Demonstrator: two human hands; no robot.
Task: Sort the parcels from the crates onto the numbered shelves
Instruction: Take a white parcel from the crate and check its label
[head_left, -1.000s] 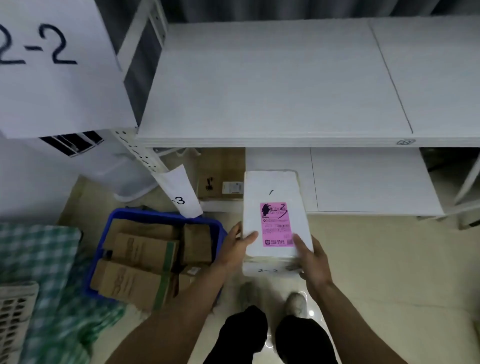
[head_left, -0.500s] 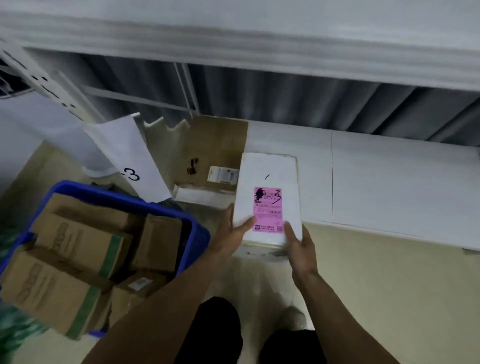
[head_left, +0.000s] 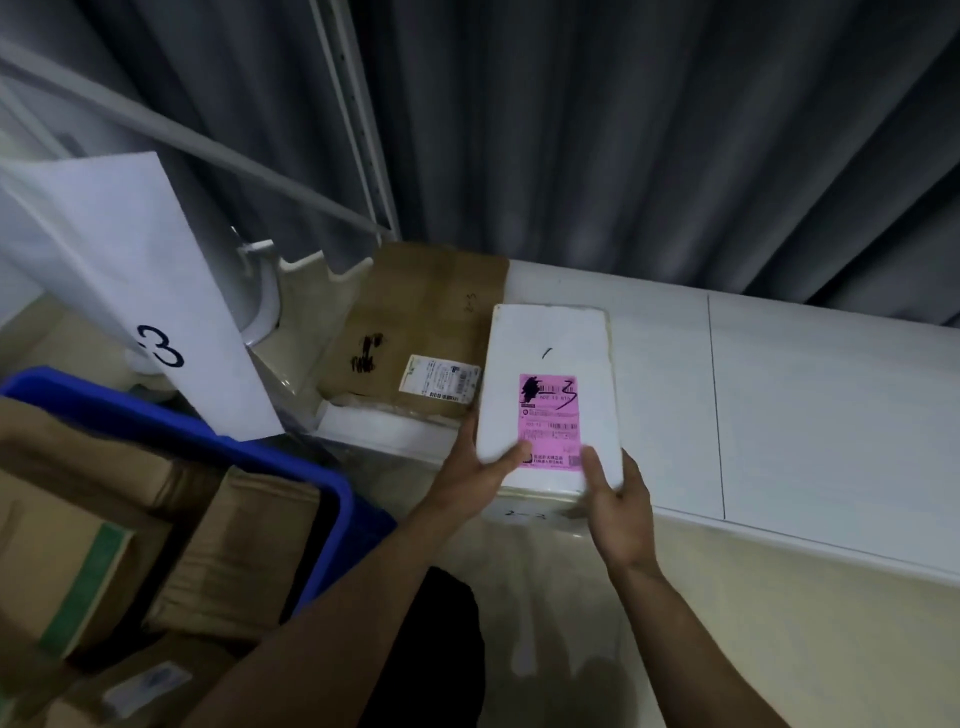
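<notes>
The left hand (head_left: 475, 475) and right hand (head_left: 618, 506) are gripping the near end of the white parcel (head_left: 550, 364), thumbs pressing on top. It is flat, carrying a pink label (head_left: 550, 421), and lying on the low white shelf (head_left: 805, 415) beside a brown parcel (head_left: 421, 322). Half a second ago it was overhanging the edge more.

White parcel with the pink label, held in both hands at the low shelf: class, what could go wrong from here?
1. The white parcel has its near end past the low shelf edge; released now, it might tip to the floor.
2. The brown parcel lies close on its left, so pushing in askew could shove it.
3. The left hand and right hand hold only the near end, so the grip could slip.
</notes>
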